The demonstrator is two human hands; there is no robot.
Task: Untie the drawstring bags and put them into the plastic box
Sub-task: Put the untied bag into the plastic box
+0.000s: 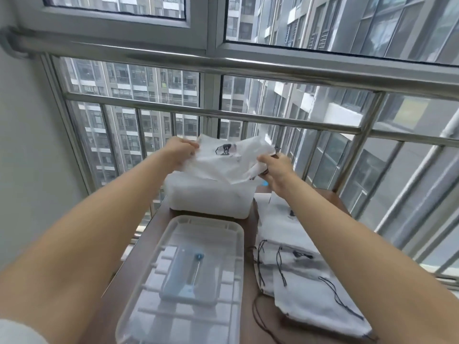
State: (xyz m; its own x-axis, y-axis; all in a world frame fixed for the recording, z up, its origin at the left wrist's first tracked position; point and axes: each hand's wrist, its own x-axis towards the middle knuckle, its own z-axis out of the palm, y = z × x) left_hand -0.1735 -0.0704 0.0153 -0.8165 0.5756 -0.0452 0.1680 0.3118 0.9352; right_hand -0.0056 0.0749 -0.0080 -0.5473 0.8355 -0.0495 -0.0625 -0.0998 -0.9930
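Observation:
A white drawstring bag with a small dark print is stretched between both hands just above the translucent plastic box at the far end of the table. My left hand pinches the bag's left edge. My right hand grips its right edge. The bag's lower part droops onto the box's open top. A pile of white drawstring bags with dark cords lies flat on the table at the right, partly under my right forearm.
The box's clear lid lies upside down on the brown table in front of the box. A steel railing and windows stand right behind the table. A white wall is at the left.

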